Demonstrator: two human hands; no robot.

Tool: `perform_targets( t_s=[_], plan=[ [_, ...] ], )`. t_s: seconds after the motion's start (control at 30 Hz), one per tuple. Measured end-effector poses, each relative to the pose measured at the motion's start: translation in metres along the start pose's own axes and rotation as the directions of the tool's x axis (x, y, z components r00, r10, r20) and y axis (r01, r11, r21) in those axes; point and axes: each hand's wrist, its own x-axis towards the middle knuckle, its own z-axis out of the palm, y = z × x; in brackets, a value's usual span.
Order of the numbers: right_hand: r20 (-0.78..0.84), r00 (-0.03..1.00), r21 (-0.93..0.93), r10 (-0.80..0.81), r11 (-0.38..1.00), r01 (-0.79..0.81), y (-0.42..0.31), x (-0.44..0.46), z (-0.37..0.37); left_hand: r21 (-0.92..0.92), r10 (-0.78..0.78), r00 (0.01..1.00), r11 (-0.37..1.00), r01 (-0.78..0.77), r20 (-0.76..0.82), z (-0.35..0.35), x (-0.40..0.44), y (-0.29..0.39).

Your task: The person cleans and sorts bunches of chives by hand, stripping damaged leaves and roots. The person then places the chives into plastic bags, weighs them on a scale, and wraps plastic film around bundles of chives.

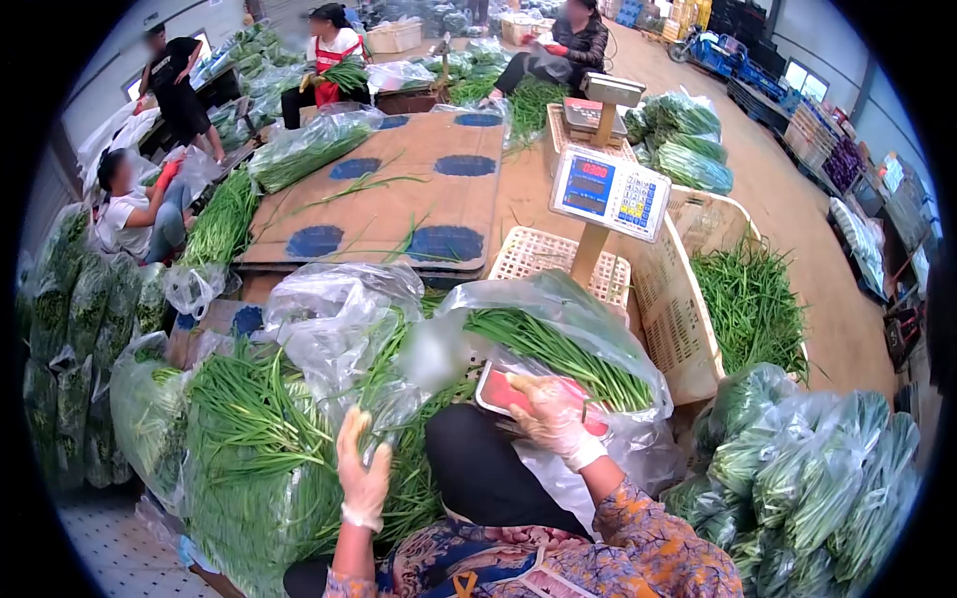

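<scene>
Warehouse floor (797, 214) beyond. My left hand (365, 468) gapes, empty; whether my right hand (548, 411) grips, I can't tell. I'd support the chives (566, 351) gently.

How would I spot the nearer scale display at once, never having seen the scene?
Find the large brown board with dark blue patches. Just right of it, beyond the gloved right hand, a post holds up the scale display. Unlike the display farther back, this one plainly shows red digits and a keypad.
</scene>
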Motion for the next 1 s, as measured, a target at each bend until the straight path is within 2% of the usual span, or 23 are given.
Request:
perform_targets(
  t_s=[0.07, 0.13, 0.17, 0.2, 0.27, 0.3, 0.33, 0.37, 0.4, 0.47, 0.53, 0.6, 0.63, 0.67, 0.73, 0.8, 0.87, 0.9, 0.93, 1.0],
  plan=[
    [0.026, 0.997, 0.057, -0.076, 0.996, 0.075, -0.024, 0.015, 0.005, -0.216, -0.192, 0.981, 0.96, 0.179, -0.039, -0.02, -0.044, -0.043],
    [0.211, 0.977, 0.29, 0.024, 0.953, -0.086, -0.051, 0.031, 0.016, -0.349, -0.442, 0.896, 0.847, 0.4, -0.049, -0.041, -0.089, -0.074],
    [0.264, 0.964, 0.28, -0.042, 0.959, -0.035, -0.062, 0.039, 0.025, -0.351, -0.47, 0.878, 0.841, 0.412, -0.093, -0.049, -0.115, -0.095],
    [0.309, 0.948, 0.296, -0.072, 0.955, -0.024, -0.074, 0.044, 0.033, -0.372, -0.488, 0.86, 0.834, 0.407, -0.153, -0.055, -0.128, -0.084],
    [0.35, 0.919, 0.406, -0.18, 0.914, 0.024, -0.083, 0.05, 0.066, -0.438, -0.616, 0.76, 0.753, 0.491, -0.209, -0.062, -0.152, -0.075],
    [0.391, 0.903, 0.422, -0.179, 0.906, -0.003, -0.088, 0.06, 0.078, -0.436, -0.587, 0.779, 0.773, 0.461, -0.218, -0.063, -0.149, -0.084],
    [0.423, 0.87, 0.467, -0.253, 0.884, 0.03, -0.099, 0.06, 0.099, -0.495, -0.607, 0.763, 0.745, 0.447, -0.224, -0.067, -0.168, -0.087],
    [0.444, 0.844, 0.457, -0.3, 0.886, 0.075, -0.107, 0.068, 0.116, -0.645, -0.663, 0.733, 0.628, 0.435, -0.151, -0.067, -0.166, -0.101],
    [0.464, 0.818, 0.45, -0.341, 0.886, 0.114, -0.114, 0.072, 0.13, -0.741, -0.747, 0.656, 0.5, 0.448, -0.108, -0.069, -0.165, -0.097],
    [0.489, 0.781, 0.413, -0.388, 0.892, 0.185, -0.137, 0.076, 0.157, -0.825, -0.846, 0.526, 0.361, 0.435, -0.093, -0.07, -0.172, -0.102],
    [0.508, 0.746, 0.371, -0.431, 0.891, 0.263, -0.156, 0.082, 0.182, -0.848, -0.845, 0.527, 0.342, 0.406, -0.088, -0.076, -0.167, -0.097],
    [0.516, 0.787, 0.287, -0.338, 0.934, 0.213, -0.171, 0.09, 0.21, -0.865, -0.842, 0.533, 0.327, 0.38, -0.085, -0.076, -0.164, -0.098],
    [0.493, 0.824, 0.219, -0.28, 0.956, 0.194, -0.176, 0.095, 0.226, -0.858, -0.839, 0.543, 0.304, 0.414, -0.036, -0.072, -0.164, -0.103],
    [0.498, 0.817, 0.219, -0.291, 0.954, 0.206, -0.179, 0.102, 0.24, -0.847, -0.834, 0.551, 0.283, 0.451, 0.015, -0.068, -0.163, -0.107],
    [0.426, 0.879, 0.018, -0.213, 0.974, 0.227, -0.191, 0.114, 0.259, -0.842, -0.802, 0.592, 0.266, 0.469, 0.076, -0.065, -0.16, -0.11],
    [0.498, 0.849, -0.035, -0.18, 0.973, 0.227, -0.2, 0.122, 0.265, -0.843, -0.776, 0.621, 0.257, 0.472, 0.111, -0.066, -0.16, -0.11],
    [0.671, 0.741, -0.257, 0.027, 0.946, 0.198, -0.22, 0.126, 0.251, -0.845, -0.784, 0.609, 0.244, 0.475, 0.116, -0.069, -0.16, -0.106],
    [0.719, 0.69, -0.321, 0.081, 0.919, 0.227, -0.226, 0.124, 0.244, -0.846, -0.784, 0.611, 0.246, 0.472, 0.113, -0.071, -0.158, -0.105],
    [0.726, 0.683, -0.324, 0.083, 0.917, 0.233, -0.218, 0.117, 0.249, -0.851, -0.788, 0.605, 0.236, 0.469, 0.115, -0.072, -0.157, -0.106],
    [0.807, 0.59, -0.263, 0.015, 0.904, 0.338, -0.194, 0.093, 0.258, -0.877, -0.729, 0.677, 0.259, 0.405, 0.097, -0.073, -0.158, -0.107]
  ],
)
